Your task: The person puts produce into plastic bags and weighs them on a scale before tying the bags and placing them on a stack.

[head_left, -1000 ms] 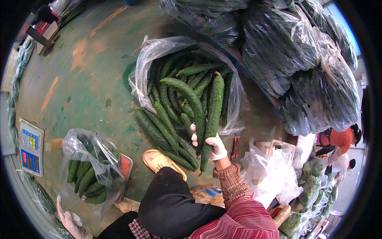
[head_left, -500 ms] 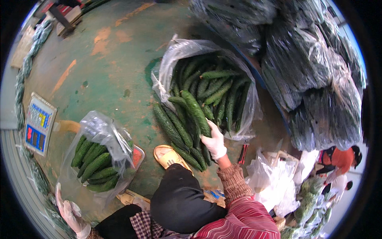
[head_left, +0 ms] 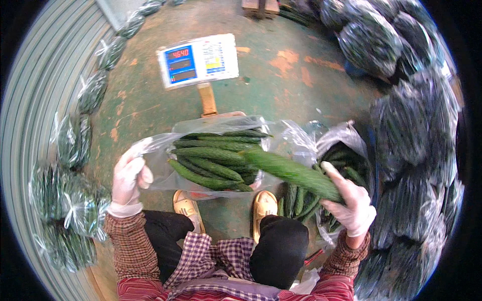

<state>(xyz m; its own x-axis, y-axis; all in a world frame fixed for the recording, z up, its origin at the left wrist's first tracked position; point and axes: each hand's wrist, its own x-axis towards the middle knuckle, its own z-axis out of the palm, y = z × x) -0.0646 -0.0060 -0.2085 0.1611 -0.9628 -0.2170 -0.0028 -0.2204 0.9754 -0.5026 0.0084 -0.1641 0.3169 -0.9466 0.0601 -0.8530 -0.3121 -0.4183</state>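
My gloved right hand [head_left: 349,203] grips the thick end of a green cucumber [head_left: 293,173]. The cucumber's far end overlaps the open side of a clear plastic bag [head_left: 160,163]. Inside that bag several cucumbers [head_left: 206,153] lie side by side, on the platform of a scale. At the bag's left edge, my gloved left hand [head_left: 129,178] has its fingers closed on the plastic. Beyond the bag the scale's display panel [head_left: 197,61] stands on a short post [head_left: 206,100], its red digits lit.
A larger open bag [head_left: 337,134] of cucumbers sits right of the scale, with loose cucumbers [head_left: 298,200] beside it. Filled bags are piled along the right [head_left: 401,130] and line the corrugated wall [head_left: 55,90] on the left. My sandals [head_left: 264,208] flank the scale's near edge.
The view has swung left, so the scale is now central. My right hand has carried a cucumber from the large bag's pile to the smaller bag. My left hand has closed on that bag's edge.
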